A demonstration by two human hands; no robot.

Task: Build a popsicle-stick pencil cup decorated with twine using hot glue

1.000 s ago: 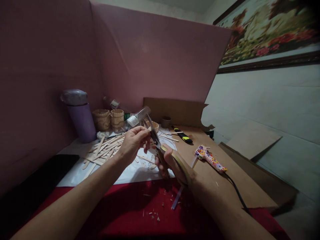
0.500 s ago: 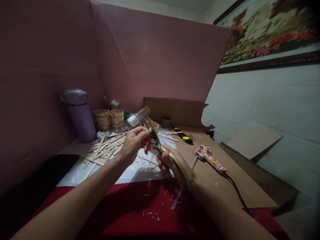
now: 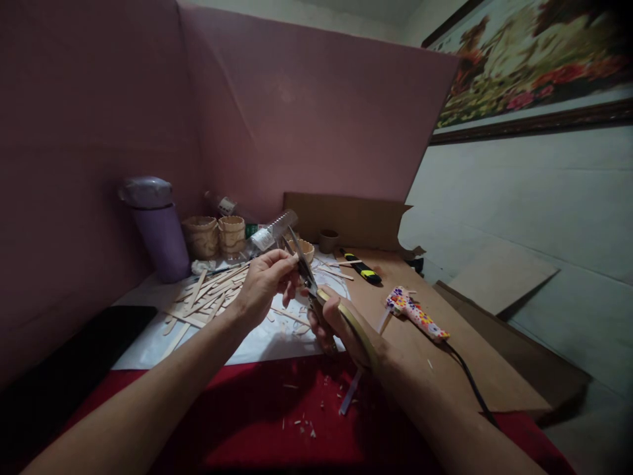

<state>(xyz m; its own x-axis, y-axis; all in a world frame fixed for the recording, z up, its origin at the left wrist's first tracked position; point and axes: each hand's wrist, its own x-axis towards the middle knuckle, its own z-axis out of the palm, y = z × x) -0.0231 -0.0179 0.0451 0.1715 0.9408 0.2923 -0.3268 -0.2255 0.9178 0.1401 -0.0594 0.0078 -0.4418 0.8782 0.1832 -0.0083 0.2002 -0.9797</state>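
While scissors [image 3: 308,277] gape, beige cups [image 3: 231,239] stand, contents hidden

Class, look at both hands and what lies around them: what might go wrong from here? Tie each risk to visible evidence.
1. Cut fingers: the left hand pinches a small pale piece right beside the open scissors in the right hand; a slip might nick it.
2. Snagged cord: the glue gun has a black cord leading toward the right forearm, which might drag it.
3. Mess: scraps already litter the red cloth; more might fall there.
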